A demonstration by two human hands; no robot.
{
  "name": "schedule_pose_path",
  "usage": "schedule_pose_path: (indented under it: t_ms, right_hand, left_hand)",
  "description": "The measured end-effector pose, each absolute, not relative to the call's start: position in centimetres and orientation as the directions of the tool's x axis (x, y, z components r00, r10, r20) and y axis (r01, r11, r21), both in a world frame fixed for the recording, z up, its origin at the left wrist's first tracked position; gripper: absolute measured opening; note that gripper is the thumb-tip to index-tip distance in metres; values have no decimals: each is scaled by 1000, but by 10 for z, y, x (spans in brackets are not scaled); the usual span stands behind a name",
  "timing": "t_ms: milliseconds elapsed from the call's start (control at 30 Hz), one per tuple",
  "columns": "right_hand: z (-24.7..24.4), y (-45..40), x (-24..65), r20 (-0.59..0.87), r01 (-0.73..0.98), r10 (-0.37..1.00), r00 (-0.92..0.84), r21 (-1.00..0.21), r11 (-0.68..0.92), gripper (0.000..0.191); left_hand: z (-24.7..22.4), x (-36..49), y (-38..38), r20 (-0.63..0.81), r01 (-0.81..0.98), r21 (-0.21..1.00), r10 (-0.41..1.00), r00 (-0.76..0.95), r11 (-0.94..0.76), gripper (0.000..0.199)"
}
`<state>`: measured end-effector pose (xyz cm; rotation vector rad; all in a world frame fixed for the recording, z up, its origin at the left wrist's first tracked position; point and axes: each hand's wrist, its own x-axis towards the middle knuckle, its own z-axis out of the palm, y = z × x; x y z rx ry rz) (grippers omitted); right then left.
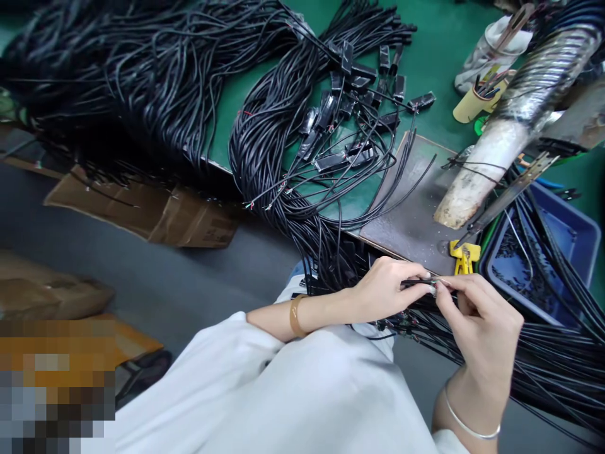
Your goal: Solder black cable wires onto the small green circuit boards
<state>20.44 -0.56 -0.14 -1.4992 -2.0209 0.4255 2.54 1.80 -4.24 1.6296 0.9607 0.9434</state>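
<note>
My left hand (390,287) is closed in a pinch on a thin black cable (410,283) near its end. Its fingertips meet those of my right hand (486,318), which is pinched on the fine wires at that cable's end. The wires are too small to make out clearly. Just beyond my fingers, at the bench edge, sits a yellow clip (466,255). A slender metal tool (508,195) slants down with its tip close to the clip. A brown work mat (416,208) lies beyond my hands.
A large bundle of black cables (269,132) drapes over the green bench (435,57). Several black-wrapped blocks (326,110) lie at its right. A duct hose (510,132) hangs low at right, above a blue tray (586,233). More cables (558,359) run beside my right hand.
</note>
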Motion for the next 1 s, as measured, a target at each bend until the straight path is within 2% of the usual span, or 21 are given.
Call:
schedule_pose_path:
  t_ms: [133, 233, 333, 433, 533, 633, 733, 800, 867, 1000]
  right_hand:
    - [-5, -7, 206, 213, 709, 974, -80, -675, 205, 2]
    - [-7, -8, 207, 138, 696, 989, -44, -707, 130, 2]
    - [-4, -7, 204, 182, 753, 981, -61, -637, 165, 3]
    - [0, -8, 196, 267, 792, 961, -67, -571, 214, 4]
    - [-2, -11, 188, 241, 699, 970, 39, -700, 146, 4]
    - [-9, -15, 177, 276, 640, 948, 159, -760, 114, 8]
    - [-16, -16, 164, 487, 752, 856, 174, -627, 204, 7]
    - [-18, -16, 157, 581, 795, 799, 156, -554, 247, 10]
    - [-18, -16, 154, 587, 783, 791, 170, -568, 253, 9]
    - [-16, -18, 157, 538, 740, 817, 208, -633, 228, 9]
  left_hand:
    - [-50, 30, 14, 251, 114, 948, 917, 309, -297, 24]
    - [-54, 31, 13, 362, 222, 867, 869, 337, -447, 30]
    - [-57, 31, 13, 419, 389, 727, 815, 401, -565, 34]
    - [-60, 31, 12, 472, 457, 629, 776, 418, -629, 30]
    - [-61, 33, 9, 514, 407, 661, 776, 366, -630, 27]
    - [-55, 33, 6, 439, 232, 836, 860, 261, -498, 27]
    - [-43, 31, 5, 212, 7, 975, 947, 239, -220, 25]
    - [-36, 30, 5, 65, -125, 992, 960, 271, -32, 24]
    - [-32, 29, 4, -28, -245, 964, 956, 293, 104, 20]
    - [-33, 30, 3, -88, -351, 917, 954, 286, 190, 25]
